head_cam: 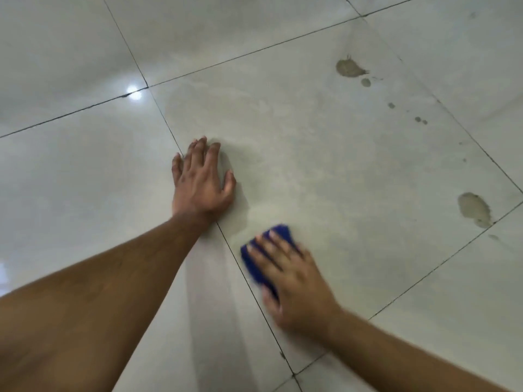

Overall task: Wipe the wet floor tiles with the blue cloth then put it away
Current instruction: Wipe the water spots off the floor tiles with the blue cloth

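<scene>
On tiles [339, 165]: two hands [202, 182] [294, 281], one blue cloth [253, 268].

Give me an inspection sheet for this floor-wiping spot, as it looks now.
Surface: pale glossy floor tiles; centre tile dull and smeared.
Job's things: blue cloth on the floor under the right hand.
Clutter: brownish wet patches at upper right and right edge, unwiped.
Grippers: left hand flat on the tile; right hand presses the cloth, blurred.
Cables: nothing seen.
Surroundings: bright light reflection on a tile.
</scene>
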